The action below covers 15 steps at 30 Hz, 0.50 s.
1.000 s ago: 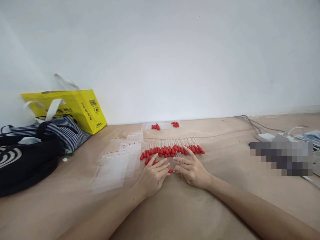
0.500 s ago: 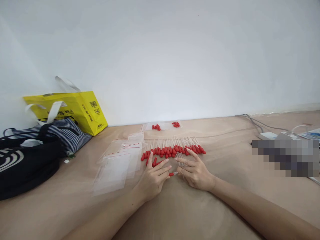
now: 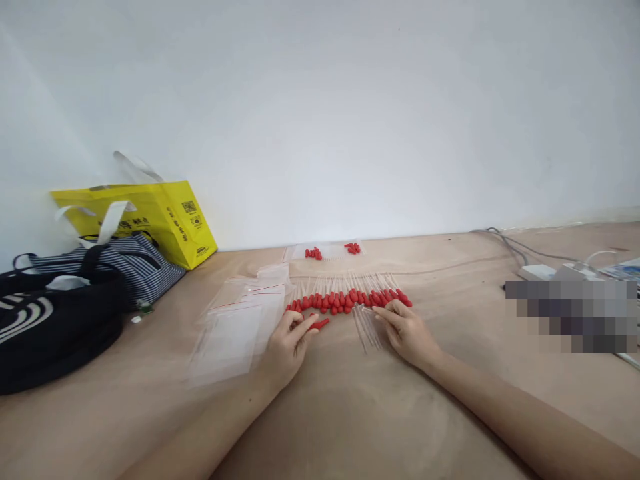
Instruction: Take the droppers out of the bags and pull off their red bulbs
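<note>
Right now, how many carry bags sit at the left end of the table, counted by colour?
yellow bag: 1
striped bag: 1
black bag: 1
Total: 3

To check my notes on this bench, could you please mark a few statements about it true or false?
1. The left hand lies at the left end of the row of red-bulbed droppers. True.
2. The right hand holds a zip bag. False: the right hand rests at the row's right end.
3. Clear zip bags lie left of the droppers. True.
4. The yellow bag stands at the far right. False: the yellow bag stands far left.
</note>
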### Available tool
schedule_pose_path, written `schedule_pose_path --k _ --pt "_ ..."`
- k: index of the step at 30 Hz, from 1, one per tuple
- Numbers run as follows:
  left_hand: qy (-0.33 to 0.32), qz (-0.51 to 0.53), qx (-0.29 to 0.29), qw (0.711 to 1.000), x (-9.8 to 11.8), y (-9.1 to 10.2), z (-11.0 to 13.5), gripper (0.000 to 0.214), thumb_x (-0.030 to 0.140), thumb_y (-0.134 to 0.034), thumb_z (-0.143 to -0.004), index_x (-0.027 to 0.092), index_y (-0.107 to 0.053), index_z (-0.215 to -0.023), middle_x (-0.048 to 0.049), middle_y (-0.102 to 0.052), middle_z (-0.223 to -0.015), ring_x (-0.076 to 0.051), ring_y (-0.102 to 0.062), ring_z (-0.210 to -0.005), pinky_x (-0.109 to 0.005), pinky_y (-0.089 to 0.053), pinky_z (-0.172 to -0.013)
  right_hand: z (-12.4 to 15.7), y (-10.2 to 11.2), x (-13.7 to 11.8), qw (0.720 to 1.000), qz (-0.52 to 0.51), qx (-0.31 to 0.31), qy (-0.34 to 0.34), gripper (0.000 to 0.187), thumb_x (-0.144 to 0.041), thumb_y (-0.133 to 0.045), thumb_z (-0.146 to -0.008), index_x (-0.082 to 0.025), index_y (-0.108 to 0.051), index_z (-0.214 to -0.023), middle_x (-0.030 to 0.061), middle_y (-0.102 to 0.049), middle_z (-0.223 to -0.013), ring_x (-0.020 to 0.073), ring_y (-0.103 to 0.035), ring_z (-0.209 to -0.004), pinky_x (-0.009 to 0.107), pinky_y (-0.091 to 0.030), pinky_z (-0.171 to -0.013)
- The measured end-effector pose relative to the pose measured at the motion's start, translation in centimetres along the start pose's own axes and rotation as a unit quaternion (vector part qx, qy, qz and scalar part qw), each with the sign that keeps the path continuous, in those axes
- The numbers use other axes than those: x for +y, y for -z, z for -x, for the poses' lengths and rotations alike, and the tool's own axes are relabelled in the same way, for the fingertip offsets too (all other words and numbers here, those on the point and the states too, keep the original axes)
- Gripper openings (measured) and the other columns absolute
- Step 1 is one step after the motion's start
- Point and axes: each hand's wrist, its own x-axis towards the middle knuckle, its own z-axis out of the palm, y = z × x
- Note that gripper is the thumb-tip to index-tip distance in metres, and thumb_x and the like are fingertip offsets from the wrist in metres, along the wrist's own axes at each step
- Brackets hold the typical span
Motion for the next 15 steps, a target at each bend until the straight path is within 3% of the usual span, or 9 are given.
schedule_pose_path --k 4,9,12,15 --pt "0.137 0.012 0.006 0.991 -1.4 0.4 -0.2 0.026 0.023 -0.045 -0.080 0.016 -0.058 -0.101 -0.0015 -0.052 -0.070 -0.010 -0.051 -0.055 -0.022 -0.047 -0.051 0.2 -0.7 0.1 0.999 -0.036 0.001 -0.029 0.027 -0.013 -0.035 -0.082 -0.016 -0.056 -0.099 0.0028 -0.045 -0.066 0.0129 -0.049 -0.059 0.025 -0.046 -0.054" --pt "0.270 0.063 -0.011 0.961 -3.2 0.9 -0.1 0.027 0.025 -0.050 -0.072 0.015 -0.057 -0.097 -0.0010 -0.059 -0.070 -0.011 -0.056 -0.054 -0.022 -0.049 -0.050 0.1 -0.9 -0.2 0.998 -0.048 0.002 -0.040 0.024 -0.007 -0.035 -0.078 -0.015 -0.054 -0.089 0.0048 -0.046 -0.071 0.0149 -0.050 -0.065 0.029 -0.047 -0.060" --pt "0.307 0.087 -0.025 0.948 -3.1 0.9 -0.2 0.025 0.029 -0.053 -0.071 0.015 -0.057 -0.091 0.0001 -0.060 -0.063 -0.011 -0.057 -0.051 -0.023 -0.049 -0.049 -0.1 -1.1 -0.4 0.998 -0.049 -0.003 -0.049 0.020 -0.006 -0.035 -0.077 -0.017 -0.050 -0.084 0.0059 -0.047 -0.077 0.0160 -0.052 -0.069 0.031 -0.048 -0.063" --pt "0.285 0.078 -0.002 0.955 -2.4 0.9 -0.5 0.019 0.033 -0.054 -0.072 0.016 -0.056 -0.078 0.0005 -0.061 -0.062 -0.011 -0.056 -0.052 -0.022 -0.048 -0.049 -0.2 -1.2 -1.0 0.997 -0.044 -0.021 -0.063 0.015 -0.008 -0.037 -0.077 -0.018 -0.047 -0.082 0.0059 -0.047 -0.080 0.0160 -0.052 -0.071 0.030 -0.047 -0.064"
